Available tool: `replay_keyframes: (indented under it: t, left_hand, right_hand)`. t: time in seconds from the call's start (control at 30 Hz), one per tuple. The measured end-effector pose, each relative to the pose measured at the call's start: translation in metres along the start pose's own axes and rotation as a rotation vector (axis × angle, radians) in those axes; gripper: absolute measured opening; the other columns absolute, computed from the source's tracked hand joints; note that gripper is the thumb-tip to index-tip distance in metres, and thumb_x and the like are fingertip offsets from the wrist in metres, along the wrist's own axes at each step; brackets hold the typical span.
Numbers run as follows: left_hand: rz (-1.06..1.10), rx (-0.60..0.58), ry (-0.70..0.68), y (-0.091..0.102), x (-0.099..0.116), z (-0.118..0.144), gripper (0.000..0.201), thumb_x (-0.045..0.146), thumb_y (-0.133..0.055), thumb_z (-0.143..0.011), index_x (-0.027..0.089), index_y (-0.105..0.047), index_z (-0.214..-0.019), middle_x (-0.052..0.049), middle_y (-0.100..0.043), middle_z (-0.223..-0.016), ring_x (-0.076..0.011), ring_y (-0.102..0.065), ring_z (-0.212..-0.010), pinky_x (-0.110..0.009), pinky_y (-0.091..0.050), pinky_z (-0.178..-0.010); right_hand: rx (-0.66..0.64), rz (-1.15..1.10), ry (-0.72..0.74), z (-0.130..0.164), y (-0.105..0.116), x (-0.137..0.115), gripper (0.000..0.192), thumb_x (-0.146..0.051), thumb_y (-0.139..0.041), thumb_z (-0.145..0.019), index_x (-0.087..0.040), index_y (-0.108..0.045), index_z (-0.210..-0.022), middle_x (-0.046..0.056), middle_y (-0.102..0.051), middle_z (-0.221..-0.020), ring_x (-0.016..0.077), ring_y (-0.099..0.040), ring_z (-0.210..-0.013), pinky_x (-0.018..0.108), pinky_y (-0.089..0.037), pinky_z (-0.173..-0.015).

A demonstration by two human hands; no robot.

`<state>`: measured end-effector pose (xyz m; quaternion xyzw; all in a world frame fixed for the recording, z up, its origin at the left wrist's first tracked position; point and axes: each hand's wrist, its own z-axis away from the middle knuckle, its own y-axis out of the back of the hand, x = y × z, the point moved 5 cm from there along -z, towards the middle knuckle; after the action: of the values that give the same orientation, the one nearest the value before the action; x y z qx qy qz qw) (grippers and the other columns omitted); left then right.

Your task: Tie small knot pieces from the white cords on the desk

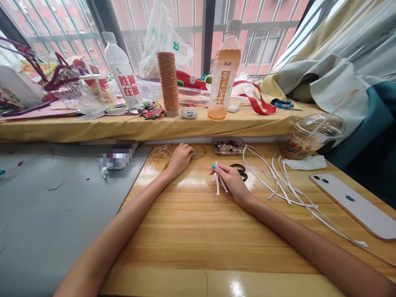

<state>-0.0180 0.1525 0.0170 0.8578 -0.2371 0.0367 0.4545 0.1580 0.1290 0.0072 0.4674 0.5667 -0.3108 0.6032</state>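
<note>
My right hand (232,181) pinches white cord (218,181), ends hanging free; left hand (181,159), curled and empty, steadies thread (159,154) (loose) on bench (192,231).

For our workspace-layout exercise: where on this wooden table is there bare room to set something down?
The wooden table is bare between the forearms, near its front edge. It is crowded beyond the right hand: scissors, white cords, phone, bead tray. Gold thread lies by the left hand.

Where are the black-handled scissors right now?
The black-handled scissors lie on the wooden table, just behind the right hand, near the white cords.
</note>
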Motion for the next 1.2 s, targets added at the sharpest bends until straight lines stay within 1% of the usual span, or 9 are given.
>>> replay_keyframes:
  t: [0.23,0.43,0.5,0.57,0.63,0.77,0.93,1.03,1.2]
  left_hand:
    - [0.084,0.301,0.131,0.025,0.003,0.001,0.011,0.017,-0.043,-0.083,0.017,-0.053,-0.083,0.000,-0.058,-0.070,-0.0133,-0.049,-0.070,-0.026,-0.035,-0.070]
    - [0.286,0.832,0.204,0.086,0.014,-0.007,0.011,0.026,-0.038,-0.086,0.018,-0.045,-0.084,0.003,-0.044,-0.062,-0.0093,-0.043,-0.056,-0.023,-0.036,-0.059]
    - [0.449,0.902,0.178,0.107,0.020,-0.012,0.012,0.030,-0.037,-0.086,0.020,-0.042,-0.084,0.004,-0.040,-0.063,-0.0072,-0.039,-0.048,-0.021,-0.034,-0.049]
    - [0.490,0.816,0.151,0.122,0.030,-0.021,0.010,0.031,-0.039,-0.085,0.021,-0.042,-0.084,0.004,-0.039,-0.061,-0.0063,-0.035,-0.044,-0.020,-0.029,-0.044]
    - [0.444,0.571,0.135,0.126,0.042,-0.031,0.009,0.028,-0.043,-0.083,0.020,-0.045,-0.082,0.005,-0.039,-0.057,-0.0053,-0.034,-0.043,-0.019,-0.027,-0.043]
    - [0.392,-0.088,0.160,0.098,0.060,-0.036,0.005,0.018,-0.048,-0.077,0.015,-0.052,-0.077,0.005,-0.040,-0.052,-0.0040,-0.036,-0.044,-0.016,-0.028,-0.043]
    - [0.524,-0.637,0.182,0.062,0.074,-0.021,0.023,0.011,-0.039,-0.076,0.014,-0.059,-0.087,0.002,-0.048,-0.056,-0.0057,-0.043,-0.048,-0.015,-0.034,-0.042]
    - [0.666,-0.726,0.179,0.050,0.080,-0.017,0.027,0.007,-0.040,-0.073,0.013,-0.059,-0.091,0.000,-0.053,-0.064,-0.0059,-0.047,-0.051,-0.017,-0.040,-0.046]
    - [0.930,-0.566,0.308,0.029,0.082,-0.017,0.021,0.011,-0.045,-0.074,0.009,-0.058,-0.090,-0.002,-0.057,-0.065,-0.0064,-0.050,-0.047,-0.018,-0.042,-0.043]
  right_hand:
    - [-0.016,-0.190,-0.055,0.000,-0.002,0.004,0.036,-0.049,-0.046,-0.074,-0.016,-0.050,-0.061,-0.003,-0.046,-0.051,0.0069,-0.040,-0.040,0.019,-0.027,-0.037]
    - [-0.096,-0.255,-0.001,-0.001,-0.006,0.006,0.027,-0.041,-0.045,-0.077,-0.017,-0.053,-0.083,-0.007,-0.035,-0.049,0.0057,-0.032,-0.039,0.020,-0.022,-0.037]
    - [-0.085,-0.269,0.025,-0.001,-0.005,0.005,0.024,-0.035,-0.044,-0.079,-0.017,-0.054,-0.092,-0.007,-0.031,-0.052,0.0057,-0.029,-0.042,0.020,-0.021,-0.039]
    - [-0.092,-0.284,0.040,-0.001,-0.005,0.004,0.026,-0.030,-0.043,-0.079,-0.017,-0.052,-0.100,-0.006,-0.036,-0.057,0.0058,-0.032,-0.045,0.021,-0.024,-0.042]
    - [-0.109,-0.280,0.049,-0.002,-0.007,0.005,0.030,-0.028,-0.042,-0.078,-0.017,-0.049,-0.105,-0.004,-0.045,-0.065,0.0056,-0.037,-0.047,0.021,-0.028,-0.046]
    - [-0.070,-0.266,0.048,-0.005,-0.004,0.008,0.030,-0.033,-0.047,-0.076,-0.016,-0.051,-0.100,-0.002,-0.051,-0.069,0.0062,-0.044,-0.050,0.022,-0.032,-0.049]
    - [0.025,-0.305,0.002,-0.007,0.003,0.011,0.027,-0.038,-0.052,-0.071,-0.014,-0.058,-0.084,-0.003,-0.050,-0.062,0.0056,-0.042,-0.048,0.021,-0.029,-0.045]
    - [-0.025,-0.297,0.014,-0.008,0.001,0.010,0.026,-0.036,-0.053,-0.070,-0.014,-0.059,-0.084,-0.003,-0.051,-0.063,0.0054,-0.042,-0.048,0.020,-0.029,-0.046]
    - [-0.108,-0.303,0.066,-0.007,-0.003,0.007,0.026,-0.036,-0.054,-0.071,-0.016,-0.057,-0.086,-0.001,-0.056,-0.070,0.0058,-0.047,-0.051,0.020,-0.033,-0.049]
